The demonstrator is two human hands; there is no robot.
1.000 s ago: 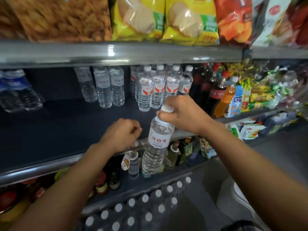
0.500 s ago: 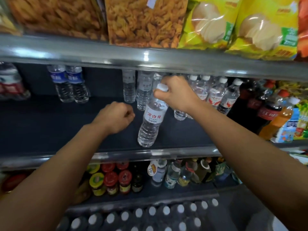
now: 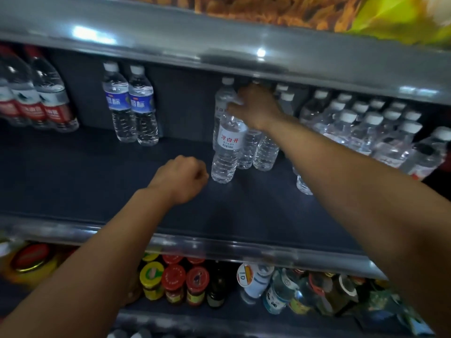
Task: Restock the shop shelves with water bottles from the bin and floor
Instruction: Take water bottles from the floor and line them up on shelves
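A dark shop shelf (image 3: 97,181) fills the view, seen from the head of the person restocking it, and every place below is given from this shelf. Under its front rail (image 3: 219,247) stand jars with red and yellow lids (image 3: 173,281). On the shelf, at the back right, a dense group of white-capped water bottles (image 3: 366,128) stands. At the back left are two blue-labelled bottles (image 3: 131,106), and further left some red-labelled ones (image 3: 36,103).

Mid-shelf, the right hand (image 3: 256,108) reaches in and grips a clear water bottle (image 3: 225,142) with a white label by its shoulder, fingers wrapped round it. The bottle stands upright just in front of similar bottles (image 3: 258,150); its base appears to touch the shelf, though that is hard to confirm. The left hand (image 3: 181,178) hovers over the shelf just left of the bottle's base, fingers curled into a loose fist, holding nothing.

The step in hand seems to be setting this bottle down. The next move likely calls for letting go without tipping it, then drawing the arm out and fetching another bottle.
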